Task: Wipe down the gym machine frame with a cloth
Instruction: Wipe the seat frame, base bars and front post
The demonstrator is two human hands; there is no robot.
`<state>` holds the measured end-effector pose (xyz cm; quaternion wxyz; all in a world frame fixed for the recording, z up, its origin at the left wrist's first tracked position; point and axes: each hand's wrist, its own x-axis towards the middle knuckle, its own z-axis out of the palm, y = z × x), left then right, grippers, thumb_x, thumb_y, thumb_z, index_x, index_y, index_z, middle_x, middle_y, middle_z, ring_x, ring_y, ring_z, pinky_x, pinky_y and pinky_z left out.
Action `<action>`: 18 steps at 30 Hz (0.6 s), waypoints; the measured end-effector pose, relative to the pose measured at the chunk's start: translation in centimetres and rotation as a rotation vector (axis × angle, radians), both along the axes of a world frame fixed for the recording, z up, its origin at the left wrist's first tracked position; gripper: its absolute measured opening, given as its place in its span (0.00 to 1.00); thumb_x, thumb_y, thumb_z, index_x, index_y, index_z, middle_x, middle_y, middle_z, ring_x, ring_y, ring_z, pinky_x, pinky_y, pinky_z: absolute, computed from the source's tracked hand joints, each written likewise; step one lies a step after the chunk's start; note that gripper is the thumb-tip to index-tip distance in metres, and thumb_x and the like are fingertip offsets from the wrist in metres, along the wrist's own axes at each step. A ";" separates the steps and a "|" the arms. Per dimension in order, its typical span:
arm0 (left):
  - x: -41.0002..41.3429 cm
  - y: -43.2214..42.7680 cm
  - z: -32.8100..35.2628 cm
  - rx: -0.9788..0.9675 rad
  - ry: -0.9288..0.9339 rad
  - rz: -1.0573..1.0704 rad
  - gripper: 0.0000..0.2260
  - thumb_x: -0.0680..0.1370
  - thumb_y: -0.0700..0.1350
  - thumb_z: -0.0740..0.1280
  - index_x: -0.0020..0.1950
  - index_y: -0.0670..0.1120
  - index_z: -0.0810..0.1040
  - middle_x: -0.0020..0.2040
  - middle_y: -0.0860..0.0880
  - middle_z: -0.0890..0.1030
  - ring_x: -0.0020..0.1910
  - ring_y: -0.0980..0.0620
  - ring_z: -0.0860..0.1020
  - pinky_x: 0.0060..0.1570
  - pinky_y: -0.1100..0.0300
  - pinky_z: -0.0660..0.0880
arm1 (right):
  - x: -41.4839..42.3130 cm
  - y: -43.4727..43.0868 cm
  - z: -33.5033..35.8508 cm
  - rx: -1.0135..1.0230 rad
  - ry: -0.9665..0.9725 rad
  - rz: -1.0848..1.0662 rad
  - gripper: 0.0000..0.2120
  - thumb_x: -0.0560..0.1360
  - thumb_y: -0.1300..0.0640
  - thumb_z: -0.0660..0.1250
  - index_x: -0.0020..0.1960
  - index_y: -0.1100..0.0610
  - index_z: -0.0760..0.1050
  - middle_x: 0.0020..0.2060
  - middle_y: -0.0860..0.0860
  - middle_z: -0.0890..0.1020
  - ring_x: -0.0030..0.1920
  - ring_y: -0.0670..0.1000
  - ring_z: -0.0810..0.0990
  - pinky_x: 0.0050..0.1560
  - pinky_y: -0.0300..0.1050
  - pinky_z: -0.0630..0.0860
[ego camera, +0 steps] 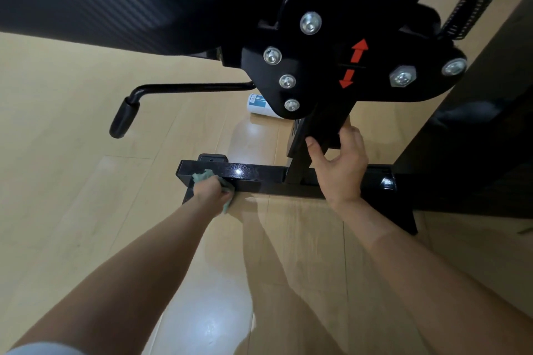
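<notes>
The wipe looks to be under way low down on the frame [375,89]: the cloth [203,176], a small teal wad, sits on the top face of the base bar [253,174] close to its left end, under the left hand [212,190]. The bar is glossy with a couple of bright glints, but nothing here tells which stretches have been cleaned, so how much is done cannot be judged. What probably remains is the rest of the bar toward the right, the upright [323,130] and the bolted plate above with its red arrows. The left hand's fingers [227,195] are curled down round the cloth, bunching it against the bar, and a corner of it hangs below the hand over the bar's near edge. The right hand [343,170] braces on the upright just above where it meets the bar. Its thumb [313,145] lies on the near left face and its other fingers reach round the right side, so the hand is spread wide enough to clasp the post and carries nothing else. A padded seat [115,0] and a lever [124,121] hang overhead, and a white bottle [259,105] lies on the floor [86,210] behind the bar.
</notes>
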<state>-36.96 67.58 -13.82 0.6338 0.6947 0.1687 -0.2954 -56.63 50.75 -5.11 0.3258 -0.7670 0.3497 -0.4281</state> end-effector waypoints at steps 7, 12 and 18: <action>-3.8 -4.9 1.1 -0.049 0.168 -0.019 0.03 0.83 0.42 0.63 0.49 0.46 0.73 0.49 0.48 0.77 0.42 0.51 0.79 0.47 0.58 0.82 | -0.1 0.0 0.1 0.035 -0.031 0.019 0.27 0.73 0.49 0.74 0.67 0.61 0.76 0.50 0.54 0.79 0.52 0.54 0.78 0.55 0.55 0.78; -4.4 -4.4 -1.3 0.124 0.073 -0.164 0.07 0.79 0.45 0.70 0.46 0.47 0.73 0.47 0.48 0.81 0.46 0.51 0.80 0.50 0.56 0.79 | -0.8 -1.0 0.1 0.046 -0.020 0.096 0.27 0.73 0.49 0.75 0.69 0.55 0.74 0.49 0.49 0.78 0.53 0.50 0.78 0.56 0.52 0.78; -4.4 -3.4 -1.2 -0.287 0.265 0.166 0.06 0.83 0.43 0.62 0.46 0.46 0.71 0.46 0.49 0.76 0.56 0.49 0.76 0.56 0.57 0.79 | -2.0 -3.2 0.1 0.103 0.066 0.176 0.27 0.71 0.44 0.75 0.69 0.44 0.74 0.54 0.36 0.80 0.61 0.41 0.76 0.65 0.49 0.76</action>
